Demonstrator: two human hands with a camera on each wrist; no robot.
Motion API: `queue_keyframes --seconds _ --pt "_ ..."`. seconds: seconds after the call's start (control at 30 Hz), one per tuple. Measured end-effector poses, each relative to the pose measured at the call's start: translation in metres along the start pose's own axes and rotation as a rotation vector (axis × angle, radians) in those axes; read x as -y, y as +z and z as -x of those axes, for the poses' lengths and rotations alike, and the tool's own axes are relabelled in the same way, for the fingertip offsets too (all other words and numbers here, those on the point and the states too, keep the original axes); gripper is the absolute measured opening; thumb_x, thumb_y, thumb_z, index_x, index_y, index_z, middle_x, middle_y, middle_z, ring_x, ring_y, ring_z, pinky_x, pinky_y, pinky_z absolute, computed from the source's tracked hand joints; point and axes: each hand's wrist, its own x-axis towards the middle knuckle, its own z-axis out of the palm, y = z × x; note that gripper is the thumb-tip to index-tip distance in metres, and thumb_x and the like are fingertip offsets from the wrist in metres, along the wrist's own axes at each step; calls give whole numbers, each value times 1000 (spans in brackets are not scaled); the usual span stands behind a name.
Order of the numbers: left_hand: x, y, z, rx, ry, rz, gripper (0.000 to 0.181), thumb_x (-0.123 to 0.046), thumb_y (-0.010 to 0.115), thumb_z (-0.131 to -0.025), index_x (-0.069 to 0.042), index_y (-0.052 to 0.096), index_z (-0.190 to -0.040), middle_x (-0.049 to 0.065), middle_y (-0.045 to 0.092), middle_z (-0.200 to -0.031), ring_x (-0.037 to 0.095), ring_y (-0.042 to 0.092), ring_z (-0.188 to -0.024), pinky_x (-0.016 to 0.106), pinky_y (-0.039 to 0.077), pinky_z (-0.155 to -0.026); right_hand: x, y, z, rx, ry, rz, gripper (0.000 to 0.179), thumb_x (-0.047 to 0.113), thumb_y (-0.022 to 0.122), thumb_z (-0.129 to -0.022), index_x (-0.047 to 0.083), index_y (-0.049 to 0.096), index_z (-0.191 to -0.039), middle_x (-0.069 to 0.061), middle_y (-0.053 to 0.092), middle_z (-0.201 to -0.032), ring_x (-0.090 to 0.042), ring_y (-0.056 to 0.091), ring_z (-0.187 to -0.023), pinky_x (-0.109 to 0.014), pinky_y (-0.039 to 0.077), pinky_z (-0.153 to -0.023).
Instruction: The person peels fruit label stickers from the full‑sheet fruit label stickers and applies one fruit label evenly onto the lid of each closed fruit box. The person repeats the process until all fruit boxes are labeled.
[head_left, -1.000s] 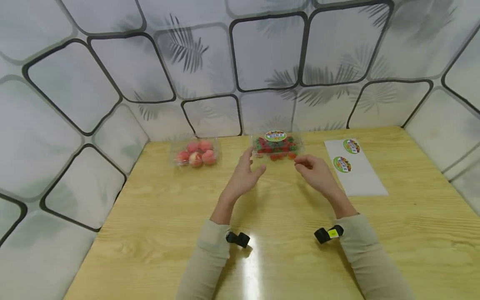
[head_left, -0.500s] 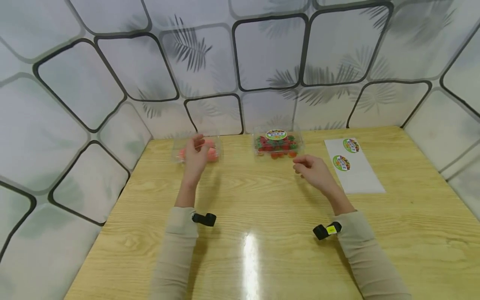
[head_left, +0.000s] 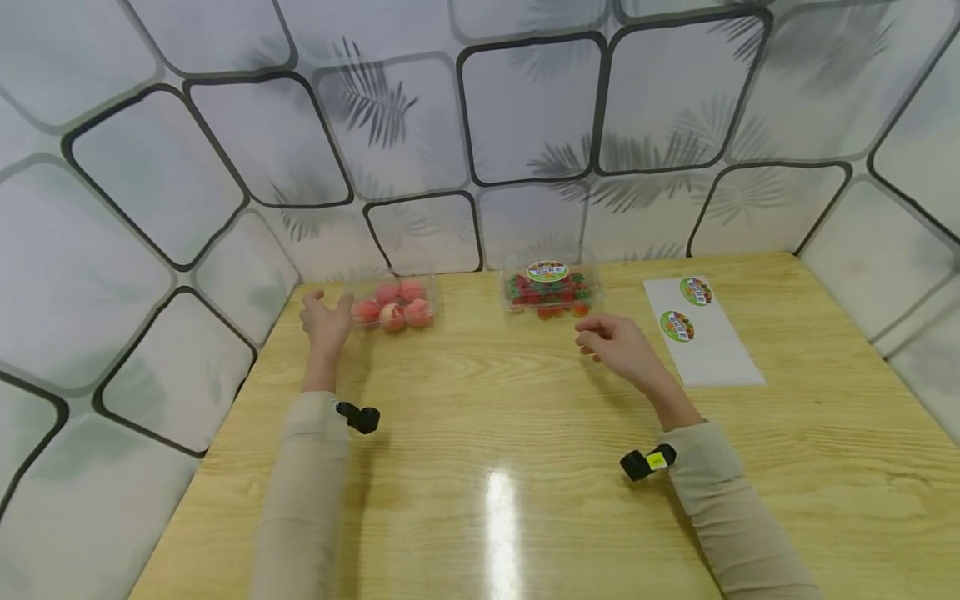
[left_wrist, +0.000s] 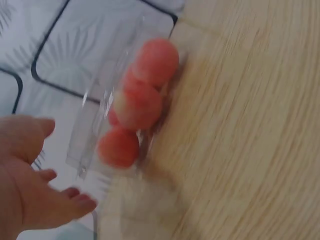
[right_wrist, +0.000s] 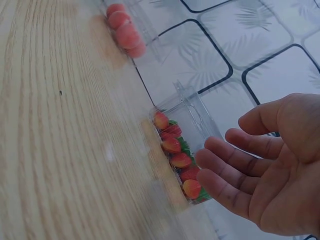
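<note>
My left hand is at the left end of a clear plastic box of peaches, thumb and fingers spread apart. In the left wrist view the peaches show through the clear wall, with a gap between the fingers and the box. My right hand hovers over the table with loosely bent fingers, holding nothing. Just beyond it stands a clear box of strawberries, its lid bearing an oval fruit sticker. The right wrist view shows the strawberries past the fingertips.
A white sheet with two oval stickers lies to the right of the strawberry box. Both boxes stand near the table's back edge, against a patterned wall. The wood table stretches in front.
My left hand has gone from beside the strawberry box, across the peach box, to the peach box's left end. My right hand has barely moved.
</note>
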Motion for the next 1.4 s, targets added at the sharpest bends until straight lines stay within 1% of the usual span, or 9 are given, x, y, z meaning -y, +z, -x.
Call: queue_keyframes --seconds 0.1,0.17,0.47,0.57,0.7,0.77,0.87,1.17,1.4 --pt "6 -6 -5 185 -13 18 80 -47 45 -101 0 6 -154 35 16 -153 44 22 -144 52 25 -117 -1 0 0 7 -2 -2 33 11 54 -102 -10 57 -127 -26 65 -113 -37 65 -99 -47 55 -82" --pt "8 -7 -7 249 -14 33 83 -48 42 -102 2 2 -154 36 15 -155 43 23 -145 51 24 -118 -2 0 0 12 4 -9 33 11 53 -102 -10 57 -127 -26 65 -113 -36 66 -99 -47 55 -83" --pt "10 -7 -15 350 -69 42 83 -43 43 -104 0 -3 -157 30 11 -159 42 23 -146 53 25 -118 2 1 2 25 -13 -23 33 12 51 -103 -11 57 -126 -30 64 -112 -37 66 -99 -45 56 -81" --pt "11 -7 -15 356 -70 44 82 -42 46 -103 0 1 -157 29 20 -157 40 36 -138 51 32 -114 2 1 2 27 -12 -25 33 12 51 -103 -11 57 -126 -30 65 -112 -37 66 -98 -45 56 -81" --pt "13 -9 -15 366 -79 51 82 -44 47 -102 0 6 -158 28 32 -152 28 57 -104 46 45 -100 1 2 2 30 -1 -20 33 12 52 -103 -10 58 -126 -29 65 -111 -39 65 -97 -46 55 -81" --pt "13 -10 -14 364 -86 65 82 -43 48 -102 0 8 -158 28 36 -149 19 60 -86 42 50 -92 1 3 2 29 5 -13 33 12 51 -103 -10 58 -126 -29 65 -110 -40 65 -97 -45 55 -81" --pt "12 -10 -14 349 -87 85 80 -40 50 -102 2 10 -157 28 36 -150 9 58 -75 36 54 -85 -1 2 2 30 21 -3 33 13 51 -103 -10 58 -127 -29 65 -111 -40 65 -98 -44 55 -81" --pt "12 -5 -14 250 -99 133 71 -32 55 -101 3 23 -155 26 44 -142 8 58 -81 35 57 -82 -3 2 1 32 37 11 34 14 50 -104 -9 57 -127 -28 65 -112 -39 65 -100 -47 54 -83" --pt "12 -4 -12 210 -91 134 69 -32 56 -101 4 27 -153 26 47 -139 17 59 -97 38 56 -87 -2 2 1 39 30 6 34 13 50 -104 -10 57 -128 -28 64 -114 -38 64 -102 -50 54 -85"
